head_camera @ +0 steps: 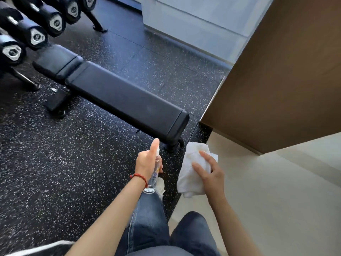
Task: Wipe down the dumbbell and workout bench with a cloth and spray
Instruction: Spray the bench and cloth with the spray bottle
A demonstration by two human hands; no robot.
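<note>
A: Bench (118, 93) first: where does it sit from where you stand?

B: Just ahead of you on the speckled rubber floor (55, 163), running away toward the upper left. Its black padded top is bare, and the near end is just above your hands.

A: And your left hand (147, 161)?

B: It is wrapped around a clear spray bottle (154, 179), fingers closed on its body, with one fingertip up over the nozzle end. The bottle is upright and pointed toward the near end of the bench, not touching it. A red bracelet (141, 177) circles that wrist.

A: The right hand (210, 172)?

B: It grips a crumpled white cloth (191, 169), fingers curled over the bunched fabric. The cloth hangs in the air beside the bench's near foot, clear of the padding.

A: Dumbbells?

B: A row of black dumbbells (36, 34) sits on a rack at the upper left, beyond the far end of the bench and well apart from both your hands. The end plates carry markings, possibly weights, but they are too blurred to read.

A: Anything else?

B: Your jeans (147, 228) show below, and a brown panel (286, 80) rises on the right, where the pale floor (267, 200) meets the rubber.
</note>
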